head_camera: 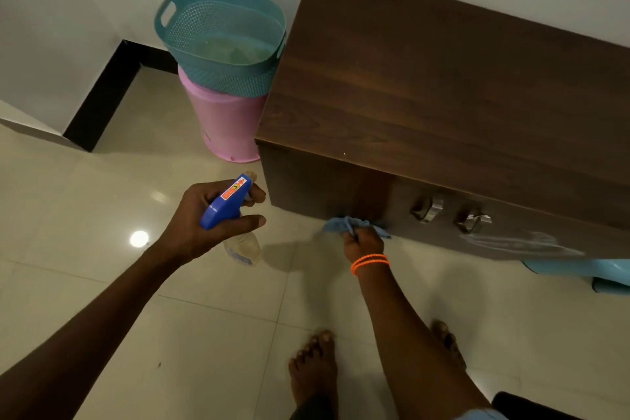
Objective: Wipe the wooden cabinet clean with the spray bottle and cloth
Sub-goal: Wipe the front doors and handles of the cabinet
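A dark wooden cabinet (426,85) stands against the wall at the upper right, with two metal door handles (428,210) on its front. My right hand (363,242), with orange bands on the wrist, presses a bunched light blue cloth (344,224) against the lower part of the cabinet's left door. My left hand (204,218) holds a spray bottle (226,203) with a blue trigger head and a clear body, left of the cabinet and above the floor. Its nozzle points toward the cabinet's left front corner.
A teal perforated basket (191,31) sits on a pink bin (225,126) right beside the cabinet's left side. A light blue plastic object (579,268) lies by the cabinet's base at the right. Glossy beige floor tiles (85,201) spread below; my bare feet (313,368) stand near the bottom.
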